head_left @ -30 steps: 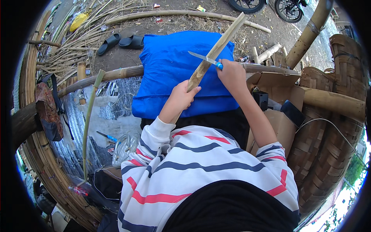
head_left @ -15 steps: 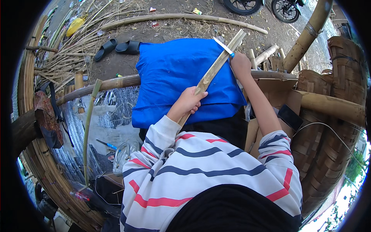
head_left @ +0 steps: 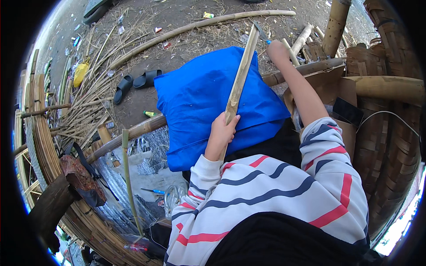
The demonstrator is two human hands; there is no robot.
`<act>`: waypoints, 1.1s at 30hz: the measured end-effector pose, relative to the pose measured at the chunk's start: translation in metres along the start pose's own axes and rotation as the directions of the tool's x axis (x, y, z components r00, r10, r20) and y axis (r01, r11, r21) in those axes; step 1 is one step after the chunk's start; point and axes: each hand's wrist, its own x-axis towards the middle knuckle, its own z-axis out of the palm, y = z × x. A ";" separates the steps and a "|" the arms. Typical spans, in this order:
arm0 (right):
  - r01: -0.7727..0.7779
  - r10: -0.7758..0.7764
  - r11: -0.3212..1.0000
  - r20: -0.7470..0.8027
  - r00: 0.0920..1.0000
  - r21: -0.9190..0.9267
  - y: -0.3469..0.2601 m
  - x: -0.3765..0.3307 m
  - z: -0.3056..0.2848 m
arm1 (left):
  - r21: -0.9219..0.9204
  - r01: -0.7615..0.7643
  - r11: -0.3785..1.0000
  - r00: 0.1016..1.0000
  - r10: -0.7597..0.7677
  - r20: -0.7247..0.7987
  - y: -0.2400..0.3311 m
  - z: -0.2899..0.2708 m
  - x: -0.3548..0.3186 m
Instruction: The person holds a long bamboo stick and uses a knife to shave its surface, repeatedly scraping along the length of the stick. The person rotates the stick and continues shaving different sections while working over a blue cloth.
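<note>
Left hand grips bamboo strip; blue cloth beneath

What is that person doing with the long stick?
The person sits with a blue cloth over the lap. The left hand grips the lower end of a long bamboo strip that slants up across the cloth. The right hand is at the strip's far end, holding a knife with a blue handle against it. Black sandals lie on the dirt nearby.
</note>
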 end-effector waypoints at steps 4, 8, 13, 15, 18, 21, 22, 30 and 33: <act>-0.004 -0.010 0.993 0.123 0.992 0.119 -0.001 0.001 -0.004 | -0.094 0.078 0.993 0.996 -0.074 0.046 0.001 -0.005 0.002; 0.056 -0.115 0.979 0.304 0.946 0.195 -0.020 -0.047 -0.028 | -0.194 0.135 0.972 0.987 -0.114 0.114 0.003 -0.011 0.006; 0.251 -0.308 0.943 0.293 0.905 0.217 -0.033 -0.095 -0.028 | -0.214 0.155 0.965 0.980 -0.123 0.155 0.007 -0.012 0.008; 0.239 -0.295 0.943 0.246 0.923 0.232 -0.037 -0.093 -0.016 | -0.224 0.144 0.964 0.982 -0.111 0.155 0.009 -0.013 0.009; 0.225 -0.258 0.955 0.170 0.951 0.192 -0.049 -0.090 -0.012 | -0.238 0.132 0.962 0.983 -0.096 0.157 0.013 -0.016 0.012; 0.238 -0.259 0.955 0.110 0.959 0.174 -0.051 -0.085 -0.004 | -0.251 0.125 0.960 0.983 -0.085 0.164 0.011 -0.019 0.015; 0.246 -0.265 0.953 0.094 0.960 0.175 -0.051 -0.084 -0.003 | -0.253 0.122 0.960 0.982 -0.080 0.172 0.010 -0.019 0.016; 0.376 -0.369 0.920 -0.082 0.926 0.107 -0.054 -0.077 0.004 | -0.260 0.105 0.960 0.984 -0.062 0.168 0.011 -0.020 0.016; 0.416 -0.403 0.904 -0.131 0.906 0.094 -0.051 -0.070 0.012 | -0.259 0.087 0.962 0.986 -0.046 0.162 0.012 -0.021 0.019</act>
